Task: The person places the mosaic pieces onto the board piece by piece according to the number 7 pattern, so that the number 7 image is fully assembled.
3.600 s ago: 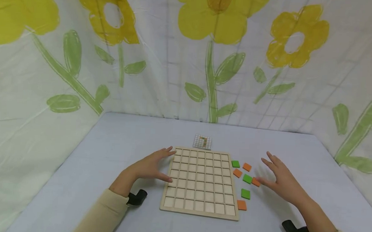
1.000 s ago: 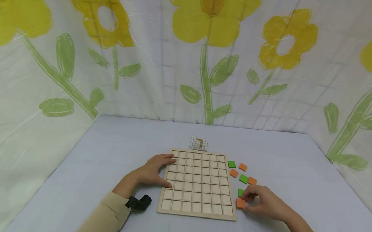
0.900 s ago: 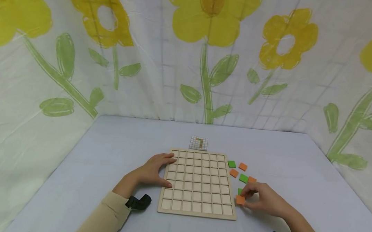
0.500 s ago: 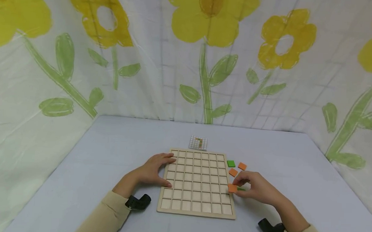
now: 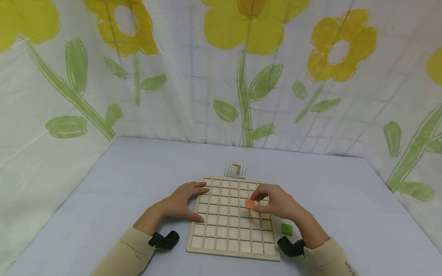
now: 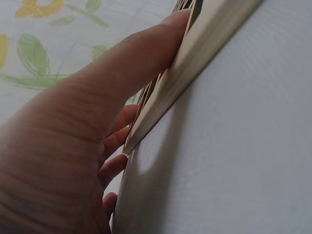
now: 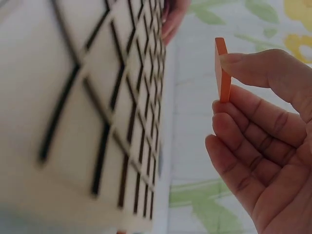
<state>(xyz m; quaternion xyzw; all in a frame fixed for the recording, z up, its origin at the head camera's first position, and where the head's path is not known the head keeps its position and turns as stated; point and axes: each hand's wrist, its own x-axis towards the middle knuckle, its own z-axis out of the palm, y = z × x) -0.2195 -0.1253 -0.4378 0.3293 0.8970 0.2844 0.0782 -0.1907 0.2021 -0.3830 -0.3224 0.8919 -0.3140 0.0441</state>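
Observation:
My right hand (image 5: 279,203) pinches an orange square tile (image 5: 249,204) between thumb and fingers, above the right half of a wooden grid board (image 5: 234,253). In the right wrist view the tile (image 7: 223,73) stands on edge under the thumb, apart from the board. Along the board's left side rests my left hand (image 5: 181,201), fingers spread and fairly straight. The left wrist view has its thumb (image 6: 146,53) on the rim and other fingertips against the side. All cells that show are bare; some lie behind the right hand.
A small card (image 5: 235,169) printed with a grid and coloured squares lies behind the board. One green tile (image 5: 286,229) sits right of the board. Beyond the right hand an orange tile's corner (image 5: 290,196) peeks out; other tiles there are hidden.
The left hand came down onto the board's left edge. My right hand took the orange tile from beside the board's lower right corner and carried it up and left over the grid.

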